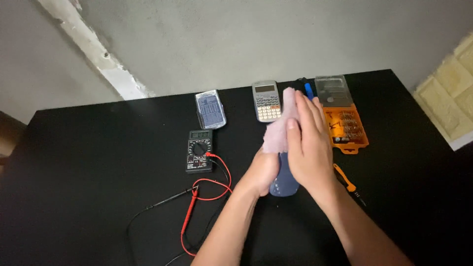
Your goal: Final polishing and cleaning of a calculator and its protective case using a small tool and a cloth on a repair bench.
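A: Surface?
B: Black table (pixel 88 148), matte, dim light.
A: Behind it?
B: Grey floor (pixel 236 39), a pale chipped strip (pixel 98 54) far left, yellowish textured panel (pixel 451 93) right.
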